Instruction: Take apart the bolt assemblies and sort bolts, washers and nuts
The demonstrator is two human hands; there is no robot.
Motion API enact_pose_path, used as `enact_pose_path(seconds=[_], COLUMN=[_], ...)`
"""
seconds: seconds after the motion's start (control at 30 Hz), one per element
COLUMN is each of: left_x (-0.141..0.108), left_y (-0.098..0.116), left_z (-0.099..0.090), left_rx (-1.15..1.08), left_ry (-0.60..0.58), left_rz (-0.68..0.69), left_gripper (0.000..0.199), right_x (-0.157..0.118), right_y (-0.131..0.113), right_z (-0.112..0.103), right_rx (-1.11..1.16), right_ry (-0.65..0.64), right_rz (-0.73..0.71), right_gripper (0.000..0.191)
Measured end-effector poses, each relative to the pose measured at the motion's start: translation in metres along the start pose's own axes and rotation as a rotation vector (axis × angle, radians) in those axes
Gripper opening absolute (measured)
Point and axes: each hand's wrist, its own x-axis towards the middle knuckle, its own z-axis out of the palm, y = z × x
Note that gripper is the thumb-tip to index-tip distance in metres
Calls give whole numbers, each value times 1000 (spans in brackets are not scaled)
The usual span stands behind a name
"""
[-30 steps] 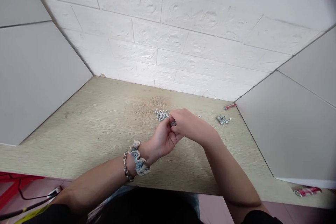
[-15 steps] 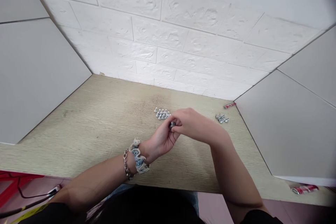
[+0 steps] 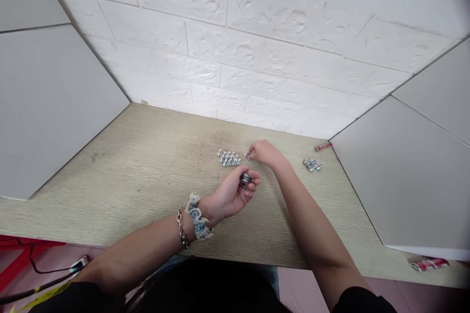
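Observation:
My left hand is palm up, its fingers curled around a stack of metal washers. A bracelet and a frilly scrunchie circle that wrist. Beyond it, my right hand is low over the table, thumb and fingertips pinched on a small silvery metal piece. Its exact kind is too small to tell. Just left of these fingertips, several silvery bolts stand close together in rows, apart from the right hand. Farther right, several loose bolts lie in a small heap.
The wooden table runs back to a white brick-pattern wall. Grey panels rise at both sides. One red cylinder lies by the right panel; another red cylinder is at the front right edge.
My right hand has left the washers in my left hand and moved away to the table, right of the bolt rows. The washer stack now shows more fully in my left hand.

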Motion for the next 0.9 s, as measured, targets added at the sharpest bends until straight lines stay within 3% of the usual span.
enact_pose_path(seconds=[0.17,0.27,0.4,0.7,0.9], left_x=[-2,-2,-1,0,0], left_y=[10,15,16,0,-3], left_z=[3,4,2,-2,-2], left_rx=[54,89,108,202,219], left_ry=[11,9,7,11,-14], left_rz=[45,71,87,-27,-41], left_gripper=[28,28,26,30,31], right_x=[-1,-4,-9,3,6], right_y=[-4,-8,-12,-13,-14], right_z=[0,0,-1,4,7], right_rx=[30,47,82,80,72], right_ry=[-10,-51,-62,-25,-2], right_rz=[-65,-27,26,-235,-265], right_gripper=[12,12,25,27,22])
